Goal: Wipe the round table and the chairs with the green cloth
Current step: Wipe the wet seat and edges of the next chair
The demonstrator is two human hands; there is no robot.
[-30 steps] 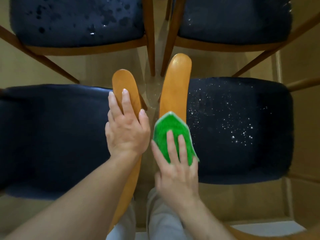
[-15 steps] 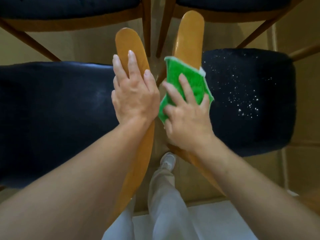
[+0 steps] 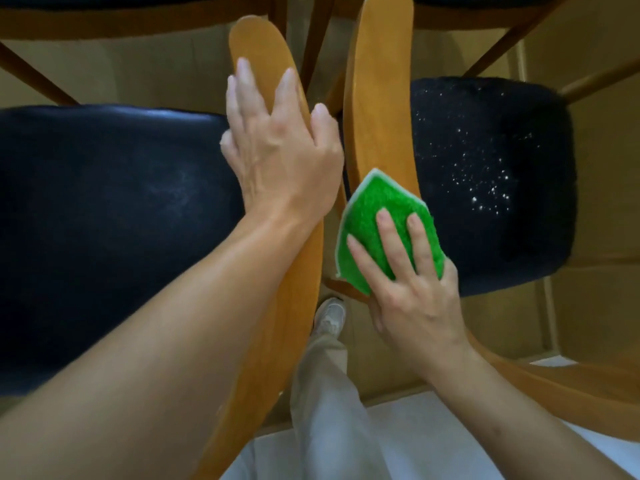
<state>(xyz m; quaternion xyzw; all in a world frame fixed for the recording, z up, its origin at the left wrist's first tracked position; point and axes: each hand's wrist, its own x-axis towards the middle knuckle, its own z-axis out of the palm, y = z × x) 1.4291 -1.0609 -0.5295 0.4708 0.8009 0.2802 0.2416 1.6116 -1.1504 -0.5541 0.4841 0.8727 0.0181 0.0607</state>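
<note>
Two wooden chairs stand side by side below me, seen from above. My left hand (image 3: 277,147) rests flat on the curved top rail of the left chair's backrest (image 3: 294,278), fingers spread. My right hand (image 3: 408,289) presses the folded green cloth (image 3: 377,220) against the top rail of the right chair's backrest (image 3: 381,98). The left chair's dark seat (image 3: 104,220) looks smooth. White specks dot the right chair's dark seat (image 3: 491,174). The round table is out of view.
Two more wooden chairs with dark seats (image 3: 138,8) stand at the far edge, their legs (image 3: 315,39) close to the backrests. The floor is tan (image 3: 606,202), with a white strip (image 3: 450,438) near me. My trouser leg and shoe (image 3: 329,317) show between the chairs.
My right hand has drawn the green cloth back along the right backrest rail toward me. The left hand stays on the left rail. The view has dropped closer.
</note>
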